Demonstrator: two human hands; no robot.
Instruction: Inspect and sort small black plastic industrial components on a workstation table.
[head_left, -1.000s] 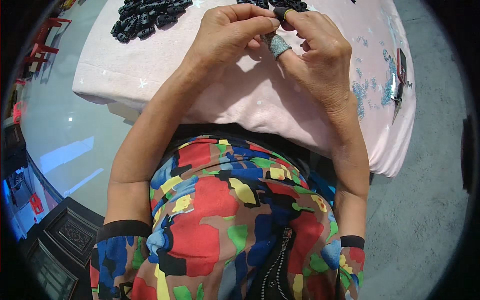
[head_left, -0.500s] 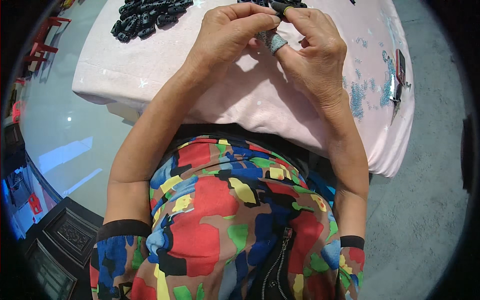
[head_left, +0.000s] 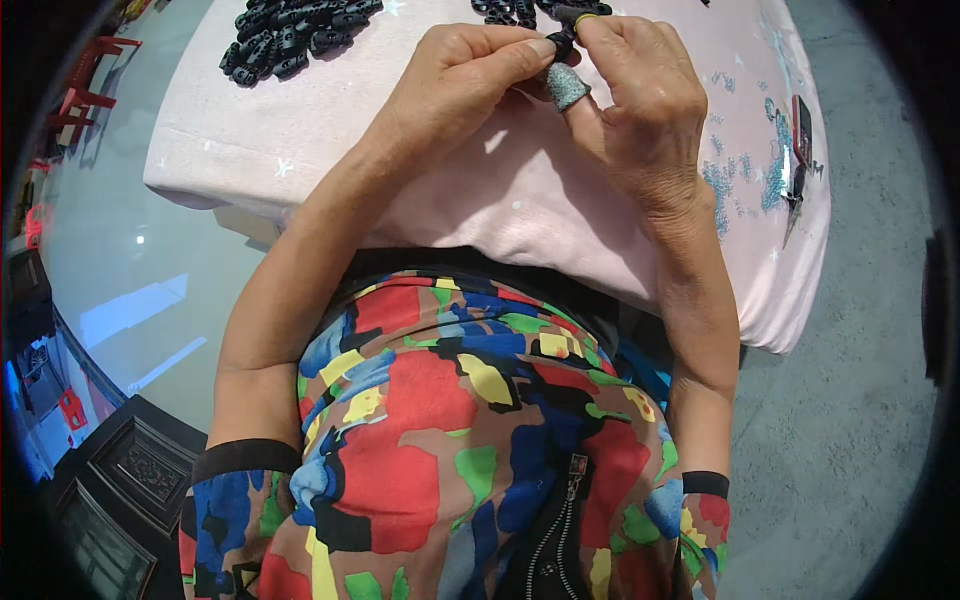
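At the far side of the table, my left hand [head_left: 465,85] pinches a small black plastic part [head_left: 563,46] between thumb and fingers. My right hand [head_left: 645,105] is closed around a black tool with a yellow band [head_left: 573,15], held against that part. What kind of tool it is cannot be made out. A grey speckled sleeve [head_left: 566,87] covers the tip of my right thumb. Beyond my hands lie more black parts [head_left: 508,12], partly cut off by the upper edge. A larger pile of similar black parts [head_left: 290,38] sits to the left.
A pale pink cloth [head_left: 250,140] with white stars covers the table. Small blue-grey bits [head_left: 722,190] are scattered on its right side, near a dark red flat device [head_left: 801,130] and a pointed metal tool [head_left: 793,205]. Red chairs [head_left: 85,100] stand on the floor at left.
My right hand has shifted slightly right and turned, showing more of the black part between my hands. My left hand stays nearly in place, still pinching it.
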